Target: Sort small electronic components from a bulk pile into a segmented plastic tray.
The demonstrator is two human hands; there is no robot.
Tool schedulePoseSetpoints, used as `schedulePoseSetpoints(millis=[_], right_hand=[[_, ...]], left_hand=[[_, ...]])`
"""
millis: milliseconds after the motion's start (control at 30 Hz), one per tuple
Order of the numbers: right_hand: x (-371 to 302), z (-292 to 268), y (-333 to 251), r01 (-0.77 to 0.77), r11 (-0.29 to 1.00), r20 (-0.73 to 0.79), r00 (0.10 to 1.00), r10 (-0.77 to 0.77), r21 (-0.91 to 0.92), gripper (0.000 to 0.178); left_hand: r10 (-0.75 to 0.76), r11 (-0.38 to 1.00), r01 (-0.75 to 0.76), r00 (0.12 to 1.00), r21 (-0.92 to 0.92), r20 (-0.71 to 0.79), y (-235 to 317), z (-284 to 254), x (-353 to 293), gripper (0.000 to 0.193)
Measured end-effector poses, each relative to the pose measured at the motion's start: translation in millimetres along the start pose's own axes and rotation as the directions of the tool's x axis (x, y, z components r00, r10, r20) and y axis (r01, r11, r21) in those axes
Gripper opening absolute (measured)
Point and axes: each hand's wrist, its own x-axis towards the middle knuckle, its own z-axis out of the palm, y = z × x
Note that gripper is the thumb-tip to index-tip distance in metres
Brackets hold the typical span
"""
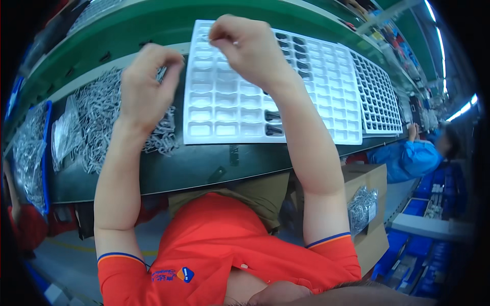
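My left hand (148, 86) is closed in a loose pinch above the right side of a heap of small grey metal pieces (99, 109). Something dark shows at its fingertips, too small to name. Over the far left corner of a white compartment tray (212, 140), my right hand (250, 51) is also pinched, with a tiny pale bit between thumb and finger that I cannot make out. Dark small parts (274, 130) sit in some pockets of the tray's middle columns, partly hidden behind my right forearm. The pockets in the left columns hold nothing visible.
Right of the white tray lies another tray (377, 92) filled with dark parts. Clear plastic bags (66, 132) and a blue-edged bin (47, 153) stand at the left. A cardboard box (375, 224) with a bagged batch is below right. A co-worker in blue (408, 158) sits further right.
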Motion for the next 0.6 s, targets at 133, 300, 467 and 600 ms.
schedulePoseSetpoints(millis=[133,300,467,600], right_hand=[[-9,-19,43,0.289,0.865,-0.441,0.893,-0.089,0.41,0.013],[-22,-41,33,-0.094,0.806,-0.491,0.75,0.443,0.584,0.01],[-34,-37,31,-0.109,0.891,-0.568,0.735,0.37,0.44,0.005],[-43,-45,33,-0.065,0.906,-0.63,0.698,0.34,0.417,0.005]], left_hand=[[0.056,0.963,0.045,0.93,-0.265,0.364,41,49,6,0.011],[0.16,0.973,-0.027,0.798,-0.231,0.581,73,133,0,0.012],[0.007,0.98,-0.161,0.611,0.116,0.791,98,145,-4,0.015],[0.011,0.969,-0.201,0.623,0.146,0.782,110,144,-4,0.016]])
